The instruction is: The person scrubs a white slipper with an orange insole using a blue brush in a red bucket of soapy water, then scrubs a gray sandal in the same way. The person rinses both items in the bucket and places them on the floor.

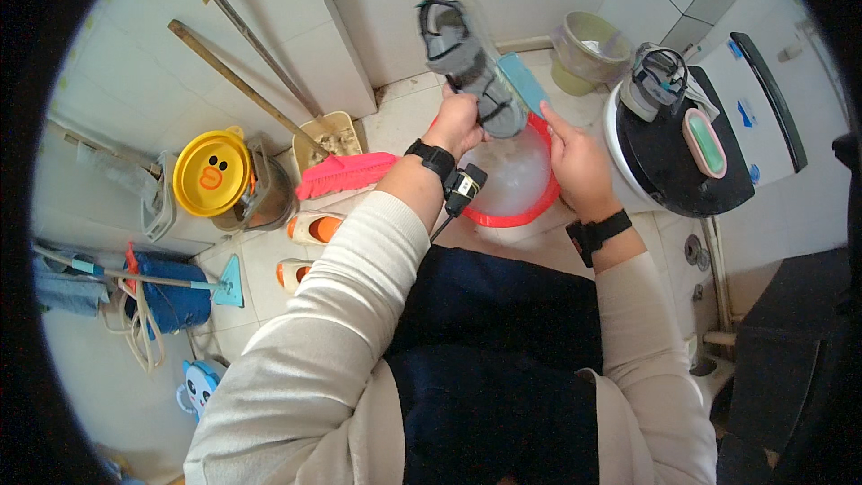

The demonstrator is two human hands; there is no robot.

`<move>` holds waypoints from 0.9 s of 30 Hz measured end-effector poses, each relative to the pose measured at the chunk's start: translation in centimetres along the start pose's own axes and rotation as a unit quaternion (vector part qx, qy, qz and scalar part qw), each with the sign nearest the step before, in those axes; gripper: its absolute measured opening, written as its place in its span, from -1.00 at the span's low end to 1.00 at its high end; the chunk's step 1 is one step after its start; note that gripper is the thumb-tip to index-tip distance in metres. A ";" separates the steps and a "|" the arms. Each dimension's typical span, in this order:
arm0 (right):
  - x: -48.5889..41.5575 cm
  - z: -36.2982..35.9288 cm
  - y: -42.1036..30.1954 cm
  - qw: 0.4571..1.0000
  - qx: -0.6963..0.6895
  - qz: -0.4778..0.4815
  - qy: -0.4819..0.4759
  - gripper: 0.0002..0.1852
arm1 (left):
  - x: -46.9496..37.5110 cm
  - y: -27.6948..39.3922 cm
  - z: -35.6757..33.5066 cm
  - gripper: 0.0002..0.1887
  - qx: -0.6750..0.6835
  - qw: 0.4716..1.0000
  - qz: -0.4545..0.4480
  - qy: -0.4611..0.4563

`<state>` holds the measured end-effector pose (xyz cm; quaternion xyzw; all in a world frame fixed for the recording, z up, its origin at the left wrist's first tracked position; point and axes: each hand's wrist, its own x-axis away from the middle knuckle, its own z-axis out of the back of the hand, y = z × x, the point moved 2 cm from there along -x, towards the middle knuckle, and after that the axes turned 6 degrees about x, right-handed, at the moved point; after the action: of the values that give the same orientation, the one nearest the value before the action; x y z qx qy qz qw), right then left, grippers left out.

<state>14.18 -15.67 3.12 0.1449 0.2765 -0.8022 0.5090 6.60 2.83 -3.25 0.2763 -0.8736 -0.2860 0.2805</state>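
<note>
A grey strap sandal point(475, 71), slightly blurred, is tilted up over a red-rimmed basin point(505, 221) of cloudy water point(506, 172). My left hand point(460, 120) grips it near its lower end. In my right hand point(578, 158) is a blue scrub brush point(522, 81), its pale bristles turned to the sandal's edge. Whether the bristles touch it I cannot tell. Another grey sandal point(653, 81) stands on a black lid point(663, 155) at the right, near a pink oval dish point(704, 141) with something green inside.
A lined waste bin point(572, 74) stands by the back wall. To the left are a pink broom point(347, 174), a dustpan point(347, 131), a yellow duck-faced basin point(210, 173) and white-and-orange slippers point(315, 228). Farther left sits a blue bucket point(176, 300) with a light-blue floor squeegee point(230, 283).
</note>
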 end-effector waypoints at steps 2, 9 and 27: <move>-0.3 0.2 0.2 1.000 0.008 -0.018 0.001 -0.62 | 1.0 -0.5 -1.1 -0.40 -0.037 0.999 -0.012 -0.028; 0.5 0.1 -0.7 0.996 0.015 0.035 -0.083 -0.60 | 0.8 1.2 -1.1 -0.58 0.064 0.994 -0.068 0.053; 0.9 -0.4 -1.2 0.990 0.051 0.066 -0.109 -0.62 | 0.1 0.3 -0.2 -0.47 0.042 0.998 -0.024 0.026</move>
<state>12.65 -15.68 2.67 0.1004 0.1675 -0.7908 0.5801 6.60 2.93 -2.88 0.3162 -0.8705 -0.2480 0.2841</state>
